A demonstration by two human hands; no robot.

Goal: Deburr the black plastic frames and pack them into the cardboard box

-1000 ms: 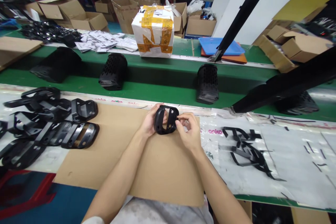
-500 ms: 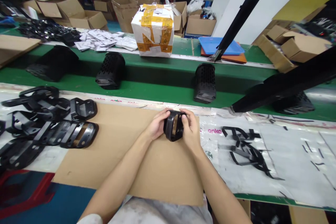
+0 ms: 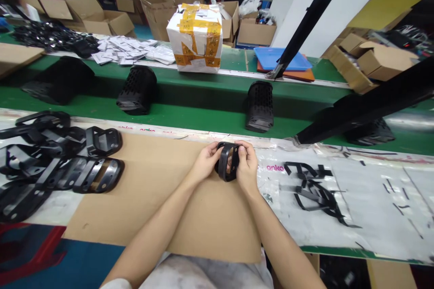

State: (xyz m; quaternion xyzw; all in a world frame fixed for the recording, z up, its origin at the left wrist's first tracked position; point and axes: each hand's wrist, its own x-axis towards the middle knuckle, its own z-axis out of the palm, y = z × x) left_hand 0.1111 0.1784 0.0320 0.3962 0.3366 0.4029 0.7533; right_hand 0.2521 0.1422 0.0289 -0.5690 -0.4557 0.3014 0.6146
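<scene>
- Over the brown card sheet, the left hand and right hand close tight around a black plastic frame.
- Just left, more black frames lie piled on the bench.
- Farther off, black mesh covers sit on a green shelf.

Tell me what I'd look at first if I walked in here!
You'd probably spot the white box wrapped in yellow tape first, sitting on the green belt at the top middle. Below it, the left hand and right hand hold a black plastic frame above a brown cardboard sheet. More shiny black frames lie piled at the left.
</scene>
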